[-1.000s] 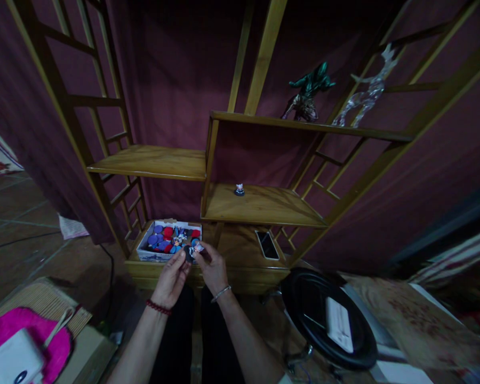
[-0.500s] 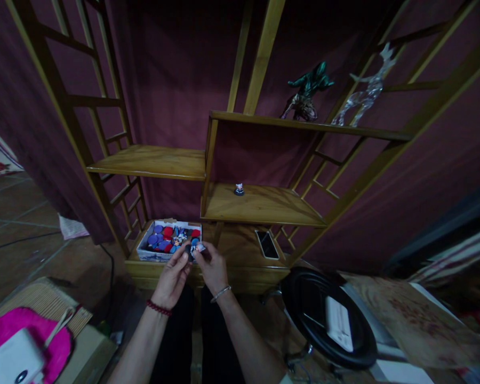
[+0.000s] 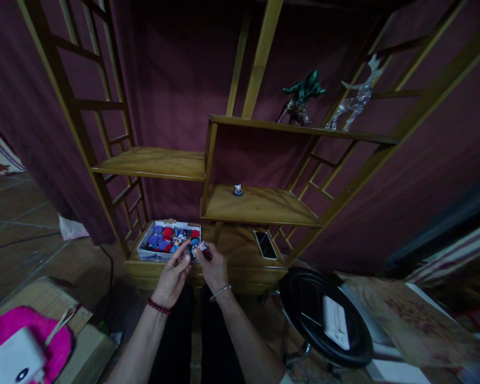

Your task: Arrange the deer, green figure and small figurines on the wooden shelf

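While figurine [image 3: 202, 246] is pinched by left hand [image 3: 176, 276], its other end is gripped by right hand [image 3: 215, 269] | box [image 3: 154, 256] set just beyond | phone [image 3: 266, 245] laid at right

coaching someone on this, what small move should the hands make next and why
Probably firm the left hand's grip on the dark base before easing the right hand, since both hands share the hold on this small figure and the box appears just beyond.
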Action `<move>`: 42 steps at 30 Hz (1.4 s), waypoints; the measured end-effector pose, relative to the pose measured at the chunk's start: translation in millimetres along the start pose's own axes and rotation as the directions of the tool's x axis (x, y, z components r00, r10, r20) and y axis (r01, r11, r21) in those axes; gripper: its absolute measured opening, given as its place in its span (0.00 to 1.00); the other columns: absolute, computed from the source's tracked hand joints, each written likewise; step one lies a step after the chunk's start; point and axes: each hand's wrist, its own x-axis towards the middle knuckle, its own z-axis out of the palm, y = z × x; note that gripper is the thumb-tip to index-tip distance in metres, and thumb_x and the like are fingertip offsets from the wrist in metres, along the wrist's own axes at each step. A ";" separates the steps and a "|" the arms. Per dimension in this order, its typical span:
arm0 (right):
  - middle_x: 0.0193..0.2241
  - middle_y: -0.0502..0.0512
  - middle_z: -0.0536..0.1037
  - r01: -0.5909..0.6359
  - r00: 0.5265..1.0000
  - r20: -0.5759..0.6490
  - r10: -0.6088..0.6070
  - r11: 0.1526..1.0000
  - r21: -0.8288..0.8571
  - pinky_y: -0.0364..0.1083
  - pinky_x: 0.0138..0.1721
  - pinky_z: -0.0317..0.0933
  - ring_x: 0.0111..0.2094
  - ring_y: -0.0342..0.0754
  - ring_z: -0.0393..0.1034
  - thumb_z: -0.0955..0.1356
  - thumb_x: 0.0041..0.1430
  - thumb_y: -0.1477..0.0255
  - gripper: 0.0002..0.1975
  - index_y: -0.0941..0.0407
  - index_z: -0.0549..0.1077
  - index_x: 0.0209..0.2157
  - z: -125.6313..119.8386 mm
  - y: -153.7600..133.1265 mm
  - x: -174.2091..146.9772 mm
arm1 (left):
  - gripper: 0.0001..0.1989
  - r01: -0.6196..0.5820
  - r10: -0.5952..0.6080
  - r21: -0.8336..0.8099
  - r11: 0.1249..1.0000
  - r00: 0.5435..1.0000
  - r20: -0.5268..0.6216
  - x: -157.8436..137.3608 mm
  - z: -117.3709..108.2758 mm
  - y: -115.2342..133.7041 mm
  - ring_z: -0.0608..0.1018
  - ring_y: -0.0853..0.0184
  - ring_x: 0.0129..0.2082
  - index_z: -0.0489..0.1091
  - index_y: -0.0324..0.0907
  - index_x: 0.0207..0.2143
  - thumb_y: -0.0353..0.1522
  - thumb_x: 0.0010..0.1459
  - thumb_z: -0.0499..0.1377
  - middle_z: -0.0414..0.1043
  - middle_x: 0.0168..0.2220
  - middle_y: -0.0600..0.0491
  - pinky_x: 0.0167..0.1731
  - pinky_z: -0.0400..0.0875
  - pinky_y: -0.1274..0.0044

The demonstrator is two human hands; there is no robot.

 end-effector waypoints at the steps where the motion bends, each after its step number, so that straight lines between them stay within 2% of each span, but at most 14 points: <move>1: 0.25 0.48 0.74 0.001 1.000 0.002 -0.001 1.000 0.009 0.41 0.29 0.63 0.26 0.43 0.68 0.65 0.48 0.66 0.08 0.54 0.69 0.31 -0.3 -0.9 -1.0 | 0.23 -0.003 0.003 -0.001 1.000 1.000 0.003 -1.6 0.9 0.7 0.70 0.77 0.31 0.66 0.45 0.46 0.27 0.45 0.61 0.70 0.39 0.54 0.30 0.63 0.86; 5: 0.26 0.48 0.74 0.037 0.999 0.014 -0.038 0.998 0.042 0.41 0.29 0.64 0.26 0.43 0.69 0.65 0.49 0.67 0.08 0.54 0.69 0.32 -2.0 -4.6 -6.6 | 0.23 -0.017 0.017 -0.009 1.000 1.000 0.023 -9.2 2.9 2.0 0.70 0.77 0.31 0.66 0.46 0.46 0.27 0.45 0.61 0.70 0.40 0.55 0.31 0.63 0.86; 14: 0.29 0.48 0.75 0.216 0.976 0.043 -0.215 0.976 -0.020 0.42 0.32 0.64 0.29 0.44 0.69 0.65 0.48 0.70 0.10 0.52 0.70 0.36 -14.5 -25.1 -33.4 | 0.23 -0.045 0.051 -0.084 0.995 0.996 0.068 -43.4 11.0 6.0 0.71 0.76 0.34 0.67 0.46 0.46 0.26 0.45 0.61 0.69 0.43 0.54 0.34 0.64 0.85; 19: 0.31 0.51 0.73 0.362 0.930 0.110 -0.350 0.925 -0.116 0.41 0.31 0.63 0.29 0.43 0.68 0.64 0.49 0.72 0.11 0.54 0.72 0.36 -29.2 -47.5 -61.6 | 0.21 -0.056 0.065 -0.102 0.993 0.994 0.083 -73.9 17.1 4.9 0.71 0.75 0.35 0.67 0.46 0.45 0.26 0.46 0.60 0.70 0.43 0.53 0.34 0.65 0.84; 24: 0.34 0.51 0.73 0.488 0.872 0.166 -0.461 0.851 -0.197 0.42 0.37 0.61 0.34 0.44 0.67 0.64 0.50 0.74 0.11 0.53 0.72 0.38 -44.2 -63.5 -85.2 | 0.21 -0.089 0.110 -0.125 0.988 0.979 0.172 -99.7 21.7 3.2 0.71 0.74 0.38 0.67 0.45 0.45 0.26 0.46 0.60 0.69 0.45 0.54 0.38 0.64 0.83; 31: 0.35 0.51 0.73 0.585 0.811 0.178 -0.557 0.772 -0.250 0.42 0.39 0.60 0.36 0.44 0.67 0.64 0.51 0.73 0.12 0.52 0.72 0.38 -57.9 -83.8 -101.9 | 0.23 -0.154 0.174 -0.095 0.983 0.953 0.248 -120.3 30.4 10.6 0.71 0.74 0.39 0.66 0.46 0.45 0.25 0.45 0.60 0.68 0.44 0.55 0.40 0.64 0.82; 36: 0.34 0.52 0.74 0.574 0.818 0.156 -0.554 0.765 -0.293 0.42 0.37 0.61 0.33 0.44 0.68 0.65 0.49 0.71 0.11 0.53 0.72 0.37 -62.4 -95.4 -110.6 | 0.25 -0.183 0.197 -0.073 0.980 0.930 0.311 -131.3 34.9 14.7 0.71 0.74 0.38 0.64 0.46 0.48 0.24 0.45 0.60 0.68 0.44 0.54 0.39 0.64 0.83; 42: 0.30 0.50 0.75 0.500 0.860 0.076 -0.504 0.807 -0.314 0.41 0.31 0.62 0.27 0.43 0.68 0.65 0.49 0.67 0.10 0.54 0.71 0.34 -61.7 -100.3 -118.4 | 0.26 -0.228 0.226 -0.031 0.973 0.919 0.323 -141.3 40.3 19.1 0.70 0.76 0.32 0.65 0.46 0.47 0.25 0.44 0.61 0.69 0.41 0.54 0.36 0.63 0.84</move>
